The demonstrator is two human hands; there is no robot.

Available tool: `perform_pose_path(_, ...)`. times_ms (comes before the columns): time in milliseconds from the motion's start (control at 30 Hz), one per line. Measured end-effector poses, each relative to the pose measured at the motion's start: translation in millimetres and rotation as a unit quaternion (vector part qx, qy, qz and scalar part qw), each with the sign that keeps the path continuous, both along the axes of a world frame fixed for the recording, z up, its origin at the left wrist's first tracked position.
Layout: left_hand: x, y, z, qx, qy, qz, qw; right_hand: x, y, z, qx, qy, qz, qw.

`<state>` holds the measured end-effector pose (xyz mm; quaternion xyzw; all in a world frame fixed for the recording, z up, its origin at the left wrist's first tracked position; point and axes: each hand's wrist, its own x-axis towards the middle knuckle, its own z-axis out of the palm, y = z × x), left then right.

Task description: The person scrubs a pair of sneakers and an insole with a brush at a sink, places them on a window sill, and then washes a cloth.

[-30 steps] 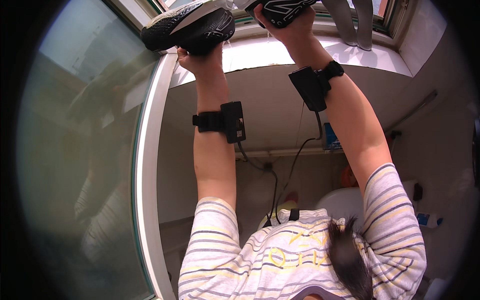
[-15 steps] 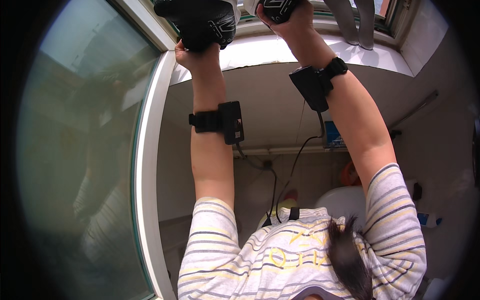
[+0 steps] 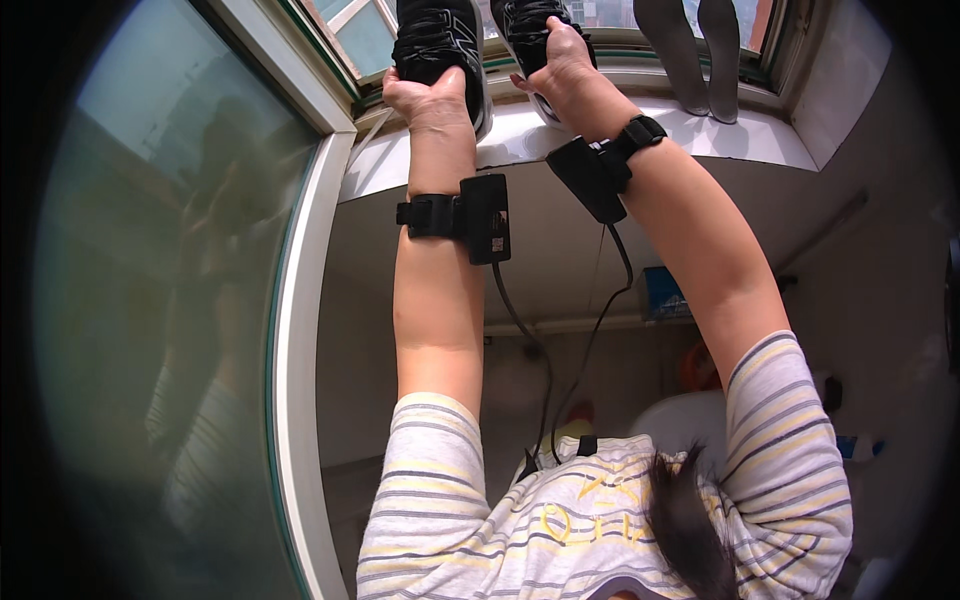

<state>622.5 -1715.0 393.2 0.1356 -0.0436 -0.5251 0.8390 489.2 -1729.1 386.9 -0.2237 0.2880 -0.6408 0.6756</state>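
Observation:
Both my arms stretch forward to the window, each with a black lace-up sneaker in hand. My left hand [image 3: 432,97] is closed around the near end of the left sneaker [image 3: 434,38], whose laces face me and whose pale sole edge shows on its right. My right hand [image 3: 562,62] grips the right sneaker [image 3: 522,22], thumb over its upper; its other fingers are partly hidden. The sneakers are side by side, a little apart, at the white sill [image 3: 515,148]. Their far ends run out of the picture, and I cannot tell whether they rest on the sill.
Two grey insole-shaped pieces [image 3: 685,62] stand upright on the sill's right part, against the window frame [image 3: 625,75]. A glass window panel [image 3: 170,300] swings along my left. Below are a blue box [image 3: 665,293] and a white rounded basin [image 3: 685,425]. Cables hang from both wrist straps.
Both sneakers have turned and come lower into view, so their laces now show. My left hand has shifted slightly right, and my right hand slightly left.

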Motion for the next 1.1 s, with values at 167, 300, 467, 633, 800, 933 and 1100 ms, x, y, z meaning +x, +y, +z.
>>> perform_pose_path(167, -3.9, -28.9, -17.9, -0.034, -0.005, -0.025, 0.999, 7.7, 4.3, -2.5, -0.036, -0.043, 0.069, 0.996)
perform_pose_path(300, -5.1, -36.4, -26.2, -0.053, -0.047, -0.042, 0.997, 1.7, 5.7, -5.0, -0.028, -0.053, 0.075, 0.995)
perform_pose_path(467, -10.0, -27.3, -26.4, -0.075, -0.096, -0.078, 0.989, -15.2, 22.3, -5.9, -0.066, -0.043, 0.098, 0.992)
perform_pose_path(633, 9.9, -15.7, -30.8, -0.061, -0.136, -0.134, 0.98, -21.2, 50.9, 5.3, -0.068, -0.042, 0.097, 0.992)
perform_pose_path(800, 5.6, 6.1, -26.6, -0.015, -0.157, -0.181, 0.971, -48.7, 42.2, -9.5, -0.058, -0.038, 0.129, 0.989)
perform_pose_path(933, 6.2, 19.7, -21.6, 0.014, -0.189, -0.184, 0.964, -61.0, 46.4, -12.4, -0.062, -0.051, 0.151, 0.985)
perform_pose_path(1100, 5.6, 37.3, -22.5, -0.008, -0.271, -0.171, 0.947, -72.1, 66.3, -8.3, -0.058, -0.071, 0.16, 0.983)
